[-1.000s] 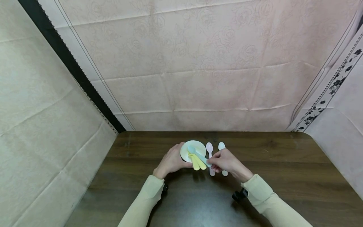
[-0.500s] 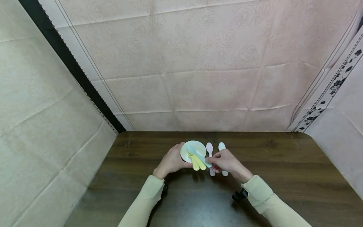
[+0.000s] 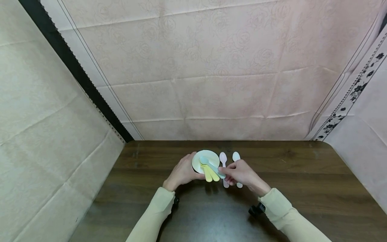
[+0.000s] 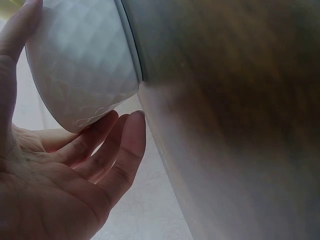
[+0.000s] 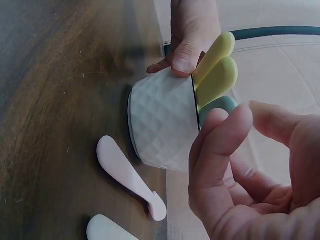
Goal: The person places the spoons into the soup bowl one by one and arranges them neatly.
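Observation:
My left hand (image 3: 182,169) holds a white diamond-patterned bowl (image 5: 162,117) from its left side, with the thumb near the rim and the fingers round the far side. In the left wrist view the bowl's wall (image 4: 82,60) shows between thumb and fingers. Two yellow spoons (image 5: 215,80) lean in it, handles sticking out over the near rim. Across them lies a light blue spoon (image 3: 208,162), its head over the bowl. My right hand (image 3: 242,173) pinches this spoon's handle end between thumb and index finger; in the right wrist view the fingertips partly hide the handle.
Right of the bowl, a pale pink spoon (image 5: 120,162) and a whitish spoon (image 5: 107,229) lie side by side on the brown wooden table (image 3: 145,201), partly beneath the right hand. Pale patterned cloth (image 3: 217,84) hangs behind the table's far edge and at both sides.

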A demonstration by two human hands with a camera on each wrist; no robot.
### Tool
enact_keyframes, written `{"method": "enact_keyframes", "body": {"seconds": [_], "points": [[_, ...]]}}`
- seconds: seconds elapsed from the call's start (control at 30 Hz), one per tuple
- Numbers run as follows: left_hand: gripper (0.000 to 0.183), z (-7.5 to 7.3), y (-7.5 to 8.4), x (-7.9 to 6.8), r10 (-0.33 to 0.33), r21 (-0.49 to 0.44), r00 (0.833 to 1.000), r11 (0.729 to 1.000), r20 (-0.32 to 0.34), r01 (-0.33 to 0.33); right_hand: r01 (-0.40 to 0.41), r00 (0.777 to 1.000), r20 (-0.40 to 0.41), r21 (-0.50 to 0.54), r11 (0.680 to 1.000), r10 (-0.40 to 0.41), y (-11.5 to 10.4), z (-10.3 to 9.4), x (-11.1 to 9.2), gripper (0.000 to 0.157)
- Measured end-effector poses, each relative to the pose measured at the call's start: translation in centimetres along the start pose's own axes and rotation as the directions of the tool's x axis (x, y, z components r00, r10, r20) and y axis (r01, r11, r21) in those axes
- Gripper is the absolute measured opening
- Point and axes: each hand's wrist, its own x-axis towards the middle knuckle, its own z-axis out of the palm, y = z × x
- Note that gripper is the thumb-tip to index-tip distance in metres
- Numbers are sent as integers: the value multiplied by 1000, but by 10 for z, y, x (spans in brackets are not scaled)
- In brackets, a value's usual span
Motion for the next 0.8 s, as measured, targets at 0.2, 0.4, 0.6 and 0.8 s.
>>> {"method": "enact_keyframes", "body": {"seconds": [0.2,0.4,0.6,0.8], "points": [[98,0,0,0,21,12,1000,1000,-14,-21,22,1000,-2,14,1000,-22,4,-2,-1,34],[98,1,0,-1,20,5,1000,1000,-12,-20,7,1000,-11,10,1000,-7,6,-4,-2,34],[94,1,-1,0,29,15,1000,999,-12,-29,14,1000,-26,-1,1000,-14,6,-5,-6,33],[95,0,1,0,21,9,1000,1000,-7,-21,15,999,-35,-9,1000,-15,6,-6,-9,34]]}}
